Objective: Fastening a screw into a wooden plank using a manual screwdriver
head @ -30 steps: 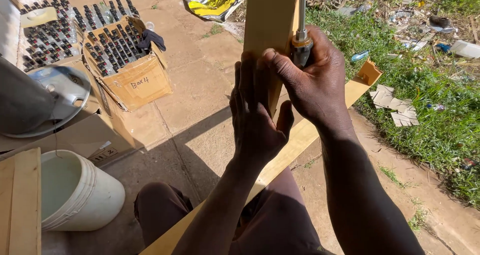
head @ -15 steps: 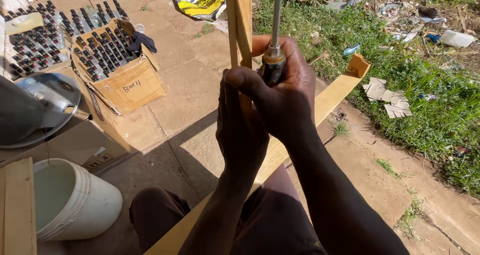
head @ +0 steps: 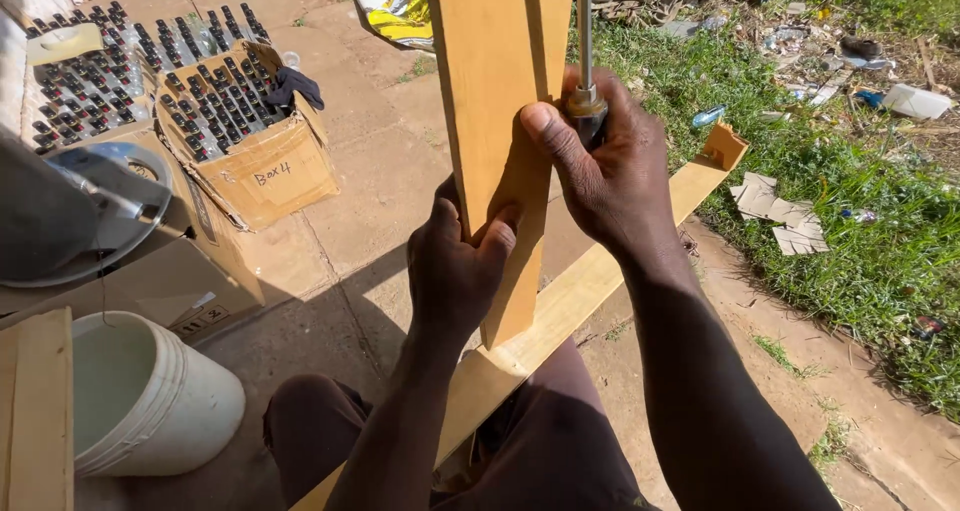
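Two hands [head: 455,271] on upright plank [head: 495,91], cardboard box [head: 270,176] of bottles [head: 215,106], white bucket [head: 190,411]

Harsh daylight, hard dark shadows across the concrete floor [head: 370,201], sharp focus, slight wide-angle bending at edges

Two hands, the left [head: 455,271] and the right [head: 610,171], are around one upright plank [head: 490,101]. Below it lies one long plank [head: 590,286]. Left of the upright plank stand one white bucket [head: 150,401] and one open box [head: 240,136] of many small bottles. One screwdriver [head: 585,71] is beside it.
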